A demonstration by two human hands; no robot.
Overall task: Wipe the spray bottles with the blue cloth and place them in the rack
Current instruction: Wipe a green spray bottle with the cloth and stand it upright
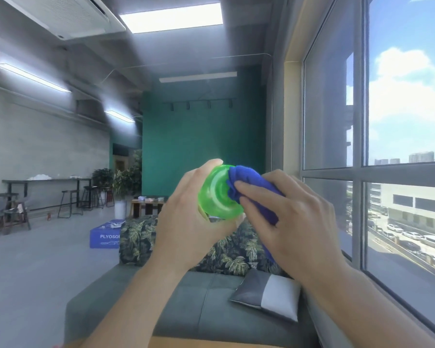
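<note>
A translucent green spray bottle (pixel 217 194) is held up at chest height with its round base turned toward the camera. My left hand (pixel 186 222) grips its body from the left, fingers curled round it. My right hand (pixel 286 214) holds a bunched blue cloth (pixel 246 182) and presses it against the right side of the bottle's base. The bottle's nozzle and most of its body are hidden behind my left hand. No rack shows in this view.
Below my hands lies a grey sofa (pixel 181 297) with a grey-and-white cushion (pixel 266 295) and a leaf-patterned cover (pixel 141 237). A large window (pixel 362 146) runs along the right. A blue box (pixel 103 237), stools and a bar table (pixel 48 182) stand farther off.
</note>
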